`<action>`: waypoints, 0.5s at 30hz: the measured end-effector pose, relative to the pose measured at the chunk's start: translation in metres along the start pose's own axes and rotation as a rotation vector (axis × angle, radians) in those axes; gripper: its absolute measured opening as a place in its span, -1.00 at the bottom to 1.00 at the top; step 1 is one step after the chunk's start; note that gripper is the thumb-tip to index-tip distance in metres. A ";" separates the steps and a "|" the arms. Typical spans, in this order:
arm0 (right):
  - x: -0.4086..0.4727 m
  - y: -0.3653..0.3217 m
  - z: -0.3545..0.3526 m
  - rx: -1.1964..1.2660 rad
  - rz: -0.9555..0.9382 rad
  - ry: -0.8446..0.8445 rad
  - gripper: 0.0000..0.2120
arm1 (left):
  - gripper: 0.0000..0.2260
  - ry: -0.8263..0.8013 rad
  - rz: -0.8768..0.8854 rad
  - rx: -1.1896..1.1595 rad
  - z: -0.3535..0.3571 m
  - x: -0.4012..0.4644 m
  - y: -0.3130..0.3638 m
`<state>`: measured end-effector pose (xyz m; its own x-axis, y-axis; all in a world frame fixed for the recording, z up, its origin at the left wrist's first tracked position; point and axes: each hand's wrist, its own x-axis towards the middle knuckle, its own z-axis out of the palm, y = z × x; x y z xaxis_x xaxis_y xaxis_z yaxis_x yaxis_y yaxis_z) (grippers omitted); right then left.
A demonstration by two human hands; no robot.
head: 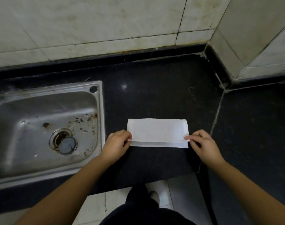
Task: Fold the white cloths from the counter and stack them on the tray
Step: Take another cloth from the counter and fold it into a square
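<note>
A white cloth (157,131) lies on the black counter (154,95), folded over into a wide rectangle whose top layer stops short of the near edge, leaving a narrow strip of the lower layer showing. My left hand (118,143) pinches the near left corner of the top layer. My right hand (203,143) pinches the near right corner. No tray is in view.
A steel sink (41,114) with a drain and scraps of debris is set into the counter on the left. Tiled walls (106,21) close the back and the right corner. The counter's front edge runs just below my hands, above a pale tiled floor.
</note>
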<state>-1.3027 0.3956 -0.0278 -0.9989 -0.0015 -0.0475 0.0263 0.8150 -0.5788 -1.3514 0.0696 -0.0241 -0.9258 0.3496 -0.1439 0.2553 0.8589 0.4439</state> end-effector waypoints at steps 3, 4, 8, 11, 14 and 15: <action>-0.009 0.006 0.008 -0.124 -0.099 -0.016 -0.77 | -0.91 0.040 0.017 0.087 0.014 -0.009 -0.006; -0.009 0.007 0.009 -0.163 -0.132 -0.029 -0.75 | -0.90 0.052 0.011 0.105 0.017 -0.010 -0.006; 0.005 -0.005 -0.003 -0.222 -0.190 -0.058 -0.74 | -0.83 0.092 0.004 0.129 0.019 -0.012 -0.007; 0.046 -0.041 -0.010 -0.181 -0.157 -0.089 -0.77 | -0.83 0.115 -0.168 -0.013 0.013 -0.010 0.001; 0.102 -0.087 0.012 -0.217 -0.124 -0.289 -0.75 | -0.81 0.142 -0.419 -0.041 0.013 0.002 0.015; 0.117 -0.104 0.026 -0.238 -0.135 -0.353 -0.73 | -0.75 0.116 -0.464 0.010 0.015 0.006 0.018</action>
<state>-1.4208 0.2956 0.0057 -0.9167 -0.2817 -0.2833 -0.1549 0.9043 -0.3978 -1.3480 0.0929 -0.0297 -0.9675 -0.1155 -0.2251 -0.1904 0.9183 0.3470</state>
